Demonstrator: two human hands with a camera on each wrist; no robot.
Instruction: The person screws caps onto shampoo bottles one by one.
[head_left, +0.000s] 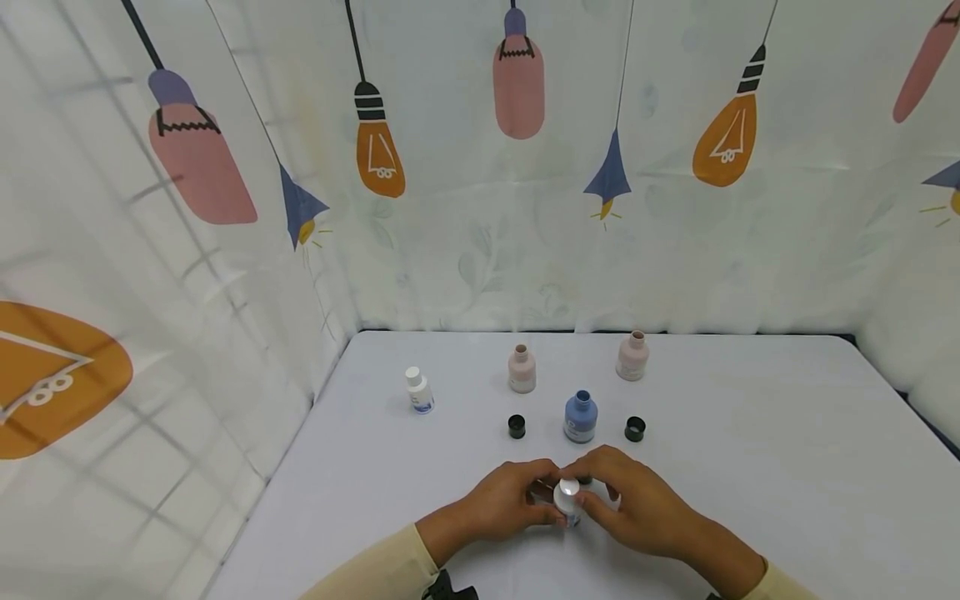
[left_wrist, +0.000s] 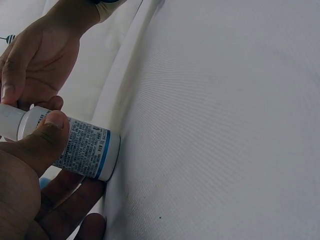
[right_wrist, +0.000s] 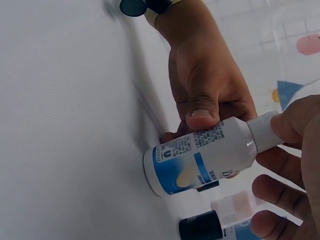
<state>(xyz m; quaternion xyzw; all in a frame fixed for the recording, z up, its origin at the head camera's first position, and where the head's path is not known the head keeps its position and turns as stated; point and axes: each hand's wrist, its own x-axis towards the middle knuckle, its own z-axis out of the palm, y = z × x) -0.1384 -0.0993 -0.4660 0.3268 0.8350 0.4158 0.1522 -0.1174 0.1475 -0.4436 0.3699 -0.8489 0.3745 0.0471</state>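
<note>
- Head view: the left hand [head_left: 504,505] curls its fingers round the body of the white bottle [head_left: 566,502], near the front of the worktop [head_left: 750,467].
- The right hand [head_left: 643,510] reaches the bottle's white cap [head_left: 570,486] from the other side, thumb and finger drawn close about it.
- Just beyond the bottle, a small black cap [head_left: 585,480] shows partly behind the right hand.
- Farther back stands the blue bottle [head_left: 581,419], uncapped, between the left black cap [head_left: 517,427] and the right black cap [head_left: 634,429].
- Behind these stand the left pink bottle [head_left: 522,372] and the right pink bottle [head_left: 632,357], both uncapped.
- The second white bottle [head_left: 419,392] stands well apart on the left, capped.
- Left wrist view: the left thumb presses the white bottle's printed side, a blue band near its base; the right hand is at the cap end.
- Right wrist view: the right hand's fingers pinch the white cap, the lower ones spread loosely; the left thumb lies along the body.
</note>
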